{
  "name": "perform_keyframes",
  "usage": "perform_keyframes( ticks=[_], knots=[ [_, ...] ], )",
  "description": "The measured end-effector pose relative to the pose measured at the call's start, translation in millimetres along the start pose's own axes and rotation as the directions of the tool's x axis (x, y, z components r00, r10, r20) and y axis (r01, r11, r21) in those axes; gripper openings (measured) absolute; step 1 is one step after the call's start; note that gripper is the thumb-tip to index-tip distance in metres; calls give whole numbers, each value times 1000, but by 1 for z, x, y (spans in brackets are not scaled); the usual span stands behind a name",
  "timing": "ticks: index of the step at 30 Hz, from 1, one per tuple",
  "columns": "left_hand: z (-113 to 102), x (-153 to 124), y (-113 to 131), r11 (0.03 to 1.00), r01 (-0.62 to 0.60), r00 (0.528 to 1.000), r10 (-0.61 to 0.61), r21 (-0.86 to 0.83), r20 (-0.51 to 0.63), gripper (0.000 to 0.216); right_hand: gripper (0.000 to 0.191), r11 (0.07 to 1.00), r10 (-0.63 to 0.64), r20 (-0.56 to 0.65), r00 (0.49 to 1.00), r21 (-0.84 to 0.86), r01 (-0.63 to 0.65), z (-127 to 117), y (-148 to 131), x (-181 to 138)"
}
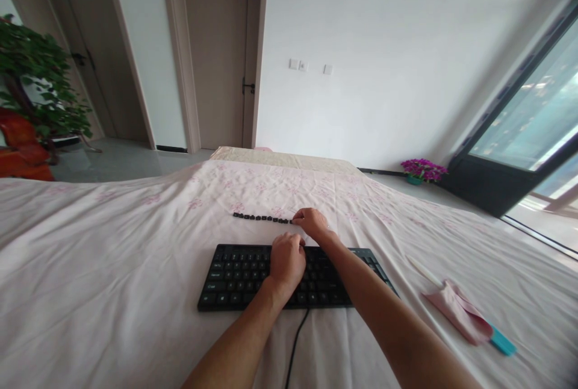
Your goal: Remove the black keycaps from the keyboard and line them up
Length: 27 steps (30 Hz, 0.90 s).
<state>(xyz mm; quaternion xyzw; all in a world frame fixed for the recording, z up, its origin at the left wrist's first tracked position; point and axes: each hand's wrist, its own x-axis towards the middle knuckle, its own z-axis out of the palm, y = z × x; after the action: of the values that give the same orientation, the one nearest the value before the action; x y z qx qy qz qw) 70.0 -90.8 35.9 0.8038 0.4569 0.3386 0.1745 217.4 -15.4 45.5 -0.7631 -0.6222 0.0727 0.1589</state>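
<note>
A black keyboard [235, 276] lies on the pale flowered cloth, and several small black keycaps [258, 218] form a line behind it. My right hand [311, 221] reaches over the keyboard to the right end of that line, its thumb and fingers pinched on the last keycap. Over the keyboard's upper middle rests my left hand [288, 259], fingers curled together near the top edge. Whatever those fingers hold, if anything, is hidden. Both hands and the right forearm cover part of the keys.
The keyboard's cable [295, 341] runs toward me between my forearms. On the right lie a pink cloth [460, 311] and a blue-handled item [502, 339] partly covered by it. The flowered cloth [135, 256] has loose folds. Purple flowers [423, 169] stand on the floor beyond.
</note>
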Motion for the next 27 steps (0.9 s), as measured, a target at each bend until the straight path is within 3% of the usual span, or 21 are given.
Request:
perform_keyframes(
  ticks=[14, 22, 27],
  knots=[
    [3, 0, -2, 1000, -6, 1000, 6, 13, 7, 19, 21, 989, -88, -44, 995, 115, 92, -4, 4, -4],
    [2, -1, -1, 1000, -20, 1000, 19, 16, 12, 20, 48, 951, -161, -164, 973, 237, 197, -44, 6, -32],
    [1, -1, 0, 999, -26, 999, 25, 34, 37, 19, 44, 925, -226, -219, 949, 256, 279, -67, 20, -58]
  ],
)
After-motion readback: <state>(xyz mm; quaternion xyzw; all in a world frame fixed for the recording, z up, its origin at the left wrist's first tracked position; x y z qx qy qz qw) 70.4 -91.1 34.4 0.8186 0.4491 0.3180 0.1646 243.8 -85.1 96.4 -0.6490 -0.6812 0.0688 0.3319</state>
